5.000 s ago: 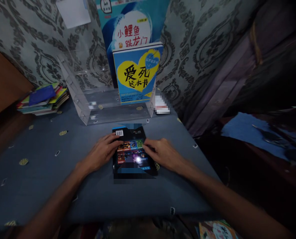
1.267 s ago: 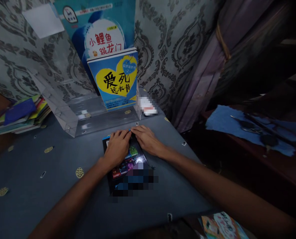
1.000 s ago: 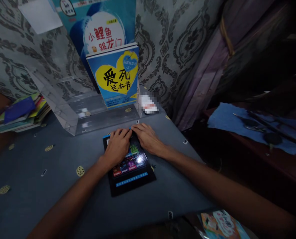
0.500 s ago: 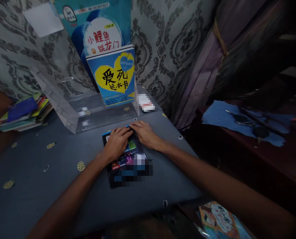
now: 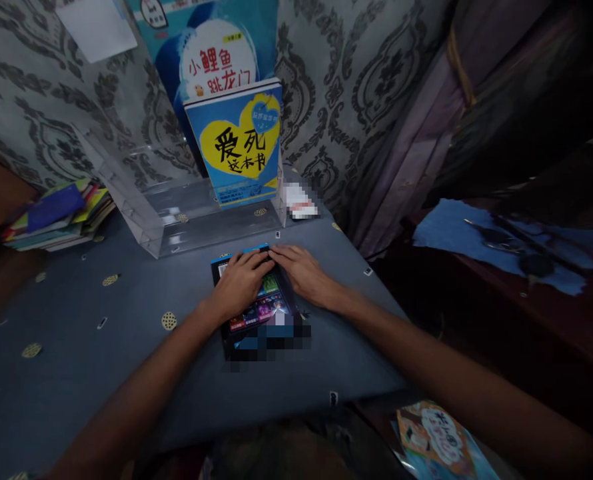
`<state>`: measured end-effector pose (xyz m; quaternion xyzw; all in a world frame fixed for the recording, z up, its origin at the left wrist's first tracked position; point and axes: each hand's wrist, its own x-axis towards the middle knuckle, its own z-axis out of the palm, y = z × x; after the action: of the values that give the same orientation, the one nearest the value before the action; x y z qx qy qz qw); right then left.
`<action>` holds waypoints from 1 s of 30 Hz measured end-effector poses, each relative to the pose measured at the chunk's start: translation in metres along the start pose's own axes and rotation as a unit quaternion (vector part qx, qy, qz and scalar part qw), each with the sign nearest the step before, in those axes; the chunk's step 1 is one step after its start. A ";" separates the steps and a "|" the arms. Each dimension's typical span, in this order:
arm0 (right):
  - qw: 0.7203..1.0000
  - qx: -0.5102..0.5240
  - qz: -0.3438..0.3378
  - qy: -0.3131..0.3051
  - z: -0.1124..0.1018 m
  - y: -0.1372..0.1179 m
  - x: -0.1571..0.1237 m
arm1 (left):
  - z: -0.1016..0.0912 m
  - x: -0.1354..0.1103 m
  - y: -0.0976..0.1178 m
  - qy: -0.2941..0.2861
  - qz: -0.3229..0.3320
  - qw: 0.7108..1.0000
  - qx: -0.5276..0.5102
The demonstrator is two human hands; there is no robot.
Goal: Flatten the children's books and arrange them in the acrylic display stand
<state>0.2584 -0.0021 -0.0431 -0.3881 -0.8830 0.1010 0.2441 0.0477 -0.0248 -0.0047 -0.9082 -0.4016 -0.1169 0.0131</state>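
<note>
Toward the right-hand part of the table (image 5: 66,307), between its front edge and a clear stand (image 5: 216,233), a black book (image 5: 264,310) lies flat, small coloured panels on its cover and a blue strip along its far edge; its near end is blurred into blocks. On the cover's far half rests the left hand (image 5: 244,280), palm down, fingers laid loosely over the surface rather than closed round it. At the book's far right corner, the right hand (image 5: 304,272) touches with its fingertips, just beside the left hand's; whether it pinches the book cannot be told.

Toward the table's back edge, the stand holds a blue-and-yellow book (image 5: 241,147) leaning upright before a taller teal book (image 5: 221,47). At the back left corner sits a pile of books (image 5: 59,213). Just right of the stand, near the back right corner, lies a white item (image 5: 300,200), partly blurred. Beyond the right edge, a blue cloth (image 5: 451,233) carries dark objects.
</note>
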 end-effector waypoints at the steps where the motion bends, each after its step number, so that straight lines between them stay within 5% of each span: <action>1: 1.000 -0.002 0.002 0.000 0.000 -0.001 -0.001 | 0.000 0.000 0.000 -0.001 -0.003 1.000 0.001; 21: 1.000 -0.001 -0.006 0.017 -0.017 -0.031 -0.052 | -0.001 -0.008 -0.008 0.025 0.074 0.996 -0.032; 30: 0.997 0.062 -0.024 0.049 -0.024 -0.035 -0.061 | -0.005 -0.014 0.000 -0.025 0.073 0.994 -0.084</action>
<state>0.2841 -0.0712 -0.0310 -0.3553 -0.8711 0.1304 0.3128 0.0375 -0.0352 -0.0026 -0.9355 -0.3237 -0.1262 -0.0644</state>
